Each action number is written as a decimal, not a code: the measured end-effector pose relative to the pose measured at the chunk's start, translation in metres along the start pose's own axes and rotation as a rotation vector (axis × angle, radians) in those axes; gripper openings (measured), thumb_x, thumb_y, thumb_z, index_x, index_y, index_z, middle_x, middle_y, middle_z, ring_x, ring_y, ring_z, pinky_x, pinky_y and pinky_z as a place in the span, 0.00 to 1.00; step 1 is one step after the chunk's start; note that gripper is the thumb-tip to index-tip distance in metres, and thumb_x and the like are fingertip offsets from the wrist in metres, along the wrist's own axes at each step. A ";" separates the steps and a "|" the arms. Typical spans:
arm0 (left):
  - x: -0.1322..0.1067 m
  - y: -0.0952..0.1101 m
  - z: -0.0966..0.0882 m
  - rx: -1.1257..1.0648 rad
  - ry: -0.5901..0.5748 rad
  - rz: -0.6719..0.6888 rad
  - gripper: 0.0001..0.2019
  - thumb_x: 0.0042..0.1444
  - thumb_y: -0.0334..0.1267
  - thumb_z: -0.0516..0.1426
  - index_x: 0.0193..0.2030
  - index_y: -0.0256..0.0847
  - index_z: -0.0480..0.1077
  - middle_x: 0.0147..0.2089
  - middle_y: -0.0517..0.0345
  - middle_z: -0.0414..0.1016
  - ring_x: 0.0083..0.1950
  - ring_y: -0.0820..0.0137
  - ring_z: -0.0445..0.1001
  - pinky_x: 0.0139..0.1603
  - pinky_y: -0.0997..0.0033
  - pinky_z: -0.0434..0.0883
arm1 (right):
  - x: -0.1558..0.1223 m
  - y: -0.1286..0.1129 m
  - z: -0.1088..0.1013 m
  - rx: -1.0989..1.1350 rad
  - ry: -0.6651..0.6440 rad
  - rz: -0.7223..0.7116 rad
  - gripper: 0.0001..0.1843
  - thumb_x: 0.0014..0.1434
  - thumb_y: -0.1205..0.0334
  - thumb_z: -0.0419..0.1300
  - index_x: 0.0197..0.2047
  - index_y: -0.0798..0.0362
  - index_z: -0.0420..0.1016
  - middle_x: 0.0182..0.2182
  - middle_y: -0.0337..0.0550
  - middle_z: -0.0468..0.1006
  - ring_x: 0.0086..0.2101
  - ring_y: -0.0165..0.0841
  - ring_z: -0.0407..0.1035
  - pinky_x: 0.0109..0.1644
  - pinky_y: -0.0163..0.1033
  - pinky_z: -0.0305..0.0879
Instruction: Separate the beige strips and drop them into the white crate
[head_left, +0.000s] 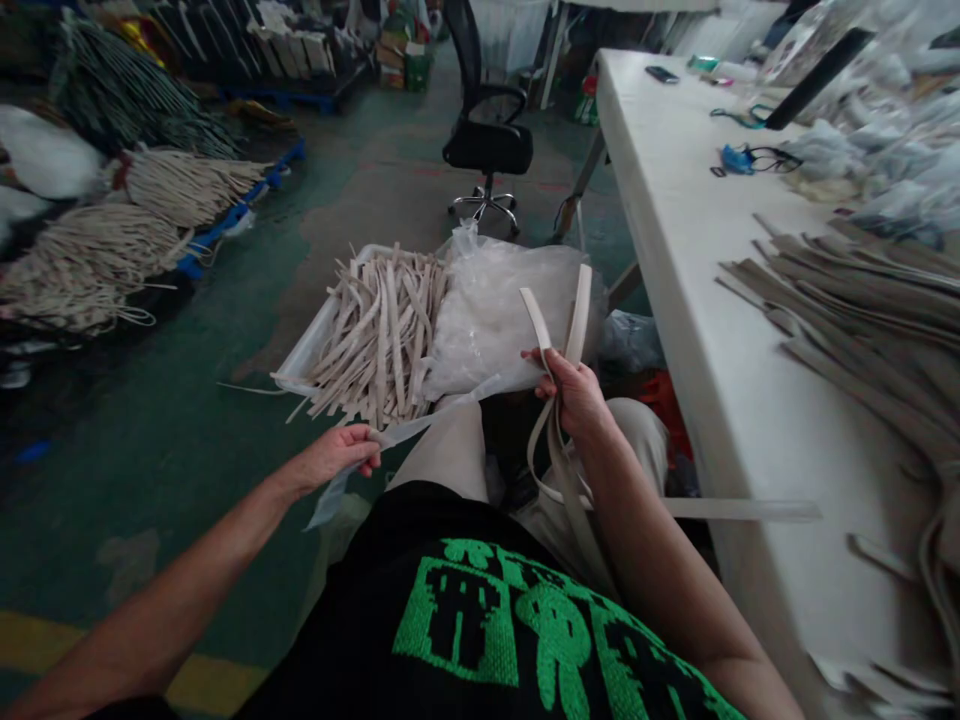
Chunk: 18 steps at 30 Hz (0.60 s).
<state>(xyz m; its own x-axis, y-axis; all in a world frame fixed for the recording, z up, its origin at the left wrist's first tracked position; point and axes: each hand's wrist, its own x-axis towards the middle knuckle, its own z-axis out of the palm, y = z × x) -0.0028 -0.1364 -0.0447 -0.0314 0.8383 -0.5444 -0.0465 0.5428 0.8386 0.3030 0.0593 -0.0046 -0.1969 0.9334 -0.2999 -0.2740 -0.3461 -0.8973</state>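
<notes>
My left hand (346,455) is closed on a narrow, clear plastic sleeve (420,425), pinching it between thumb and fingers; one end trails below the hand, the other reaches over my knee. In my right hand (571,392) are beige fabric straps (579,315), their ends sticking up above the fist and their lengths looping down over my lap. Ahead of my knees, a white bin (306,340) is heaped with similar beige straps (386,325). Against it rests a large bag of clear plastic (499,320). Another clear sleeve (742,509) lies across the table edge by my right arm.
A white table (652,190) runs along my right, with grey-beige straps (862,310), a phone (662,74) and plastic bags (885,160) on it. A black swivel chair (489,145) stands ahead. At left, bundles of cord (97,255) lie on a blue-edged pallet (236,215).
</notes>
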 end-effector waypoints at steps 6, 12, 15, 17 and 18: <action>-0.001 0.000 -0.021 0.190 -0.101 -0.125 0.14 0.39 0.45 0.69 0.30 0.39 0.79 0.26 0.56 0.78 0.26 0.67 0.74 0.31 0.69 0.71 | 0.010 -0.014 -0.003 -0.044 0.029 -0.115 0.18 0.48 0.49 0.74 0.33 0.55 0.79 0.36 0.45 0.85 0.16 0.19 0.52 0.20 0.30 0.61; 0.003 -0.008 -0.033 0.319 -0.243 -0.190 0.11 0.39 0.43 0.67 0.28 0.40 0.78 0.27 0.59 0.77 0.28 0.70 0.71 0.34 0.73 0.66 | 0.019 -0.020 -0.006 -0.092 0.063 -0.171 0.18 0.51 0.49 0.72 0.33 0.55 0.78 0.35 0.46 0.85 0.16 0.19 0.54 0.20 0.30 0.61; 0.005 -0.015 -0.034 0.403 -0.290 -0.213 0.09 0.37 0.42 0.66 0.26 0.40 0.77 0.25 0.61 0.75 0.28 0.70 0.70 0.33 0.74 0.64 | 0.024 -0.019 -0.007 -0.097 0.080 -0.196 0.18 0.52 0.49 0.72 0.34 0.55 0.78 0.35 0.45 0.85 0.16 0.19 0.54 0.20 0.31 0.61; 0.006 -0.021 -0.034 0.429 -0.297 -0.234 0.08 0.36 0.42 0.66 0.24 0.40 0.77 0.24 0.61 0.74 0.28 0.70 0.69 0.32 0.74 0.63 | 0.026 -0.019 -0.008 -0.115 0.096 -0.204 0.17 0.54 0.48 0.71 0.34 0.55 0.77 0.34 0.45 0.85 0.16 0.20 0.55 0.20 0.31 0.62; 0.006 -0.023 -0.034 0.441 -0.300 -0.246 0.08 0.36 0.42 0.65 0.24 0.40 0.77 0.23 0.62 0.73 0.27 0.70 0.68 0.31 0.74 0.63 | 0.027 -0.019 -0.009 -0.123 0.099 -0.207 0.17 0.54 0.48 0.71 0.34 0.54 0.77 0.34 0.44 0.85 0.16 0.20 0.55 0.20 0.32 0.62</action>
<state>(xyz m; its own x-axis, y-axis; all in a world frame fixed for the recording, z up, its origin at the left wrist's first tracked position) -0.0361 -0.1459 -0.0680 0.2149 0.6277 -0.7482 0.4055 0.6396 0.6530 0.3110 0.0923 0.0015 -0.0538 0.9899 -0.1309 -0.1810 -0.1386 -0.9737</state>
